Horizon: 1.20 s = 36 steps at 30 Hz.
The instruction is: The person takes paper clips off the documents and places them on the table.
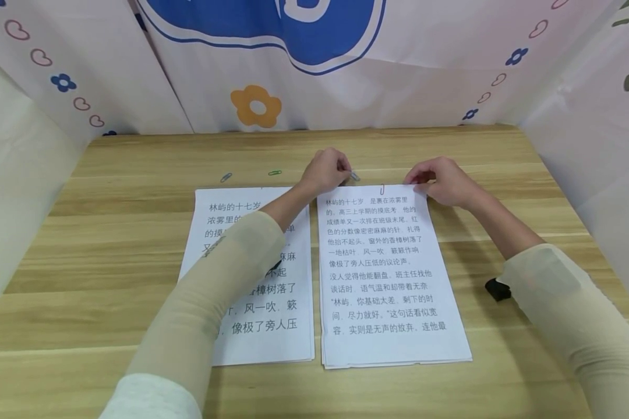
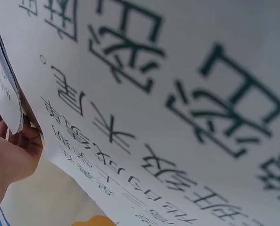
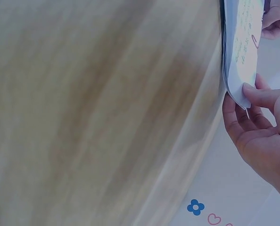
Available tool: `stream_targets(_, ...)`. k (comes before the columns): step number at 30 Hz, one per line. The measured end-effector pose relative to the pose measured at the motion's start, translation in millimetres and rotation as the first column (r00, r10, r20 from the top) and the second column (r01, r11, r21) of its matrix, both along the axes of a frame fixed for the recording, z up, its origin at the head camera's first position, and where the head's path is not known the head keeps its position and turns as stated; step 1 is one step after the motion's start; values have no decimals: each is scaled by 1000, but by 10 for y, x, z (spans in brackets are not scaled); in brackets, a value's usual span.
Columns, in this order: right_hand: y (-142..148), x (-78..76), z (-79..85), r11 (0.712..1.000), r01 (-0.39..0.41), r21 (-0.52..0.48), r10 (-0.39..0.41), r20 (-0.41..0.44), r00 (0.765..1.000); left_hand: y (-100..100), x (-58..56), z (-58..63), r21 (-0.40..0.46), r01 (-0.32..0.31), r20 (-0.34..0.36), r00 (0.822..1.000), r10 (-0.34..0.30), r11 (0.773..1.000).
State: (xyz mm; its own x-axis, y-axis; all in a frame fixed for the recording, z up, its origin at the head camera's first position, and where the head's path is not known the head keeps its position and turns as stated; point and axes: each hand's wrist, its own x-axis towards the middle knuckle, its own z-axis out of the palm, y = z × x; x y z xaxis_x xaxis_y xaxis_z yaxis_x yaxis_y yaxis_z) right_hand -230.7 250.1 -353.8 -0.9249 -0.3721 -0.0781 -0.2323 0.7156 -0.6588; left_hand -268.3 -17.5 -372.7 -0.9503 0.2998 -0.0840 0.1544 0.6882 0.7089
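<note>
Two stacks of printed paper lie side by side, the left stack (image 1: pixel 262 346) and the right stack (image 1: pixel 393 349). A red paper clip (image 1: pixel 382 190) sits on the right stack's top edge. At that stack's upper left corner, my left hand (image 1: pixel 325 170) has curled fingers and grips the sheets, as the left wrist view suggests. A bluish paper clip (image 1: pixel 354 176) lies beside its fingertips. My right hand (image 3: pixel 267 127) pinches the upper right corner, thumb on the printed side and fingers behind. The left forearm covers part of the left stack.
A blue paper clip (image 1: pixel 226 177) and a green paper clip (image 1: pixel 275 173) lie on the wooden table (image 1: pixel 110 233) behind the left stack. Patterned white cloth (image 1: pixel 424 75) closes off the back and sides. A small black object (image 1: pixel 498 289) shows by the right sleeve.
</note>
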Motion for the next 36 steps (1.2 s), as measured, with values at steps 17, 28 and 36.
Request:
stream_targets(17, 2, -8, -12, 1000, -12, 4, 12, -9, 1000, -64, -80, -31, 52, 59, 5, 998, -59, 997)
stream_targets(28, 7, -11, -12, 1000, -9, 4, 9, -6, 1000, -45, -95, -67, 23, 32, -2, 999, -32, 999)
stream_targets(36, 9, -10, -9, 1000, -5, -2, 5, -6, 1000, -33, -97, -62, 13, 25, 10, 1000, -25, 1000)
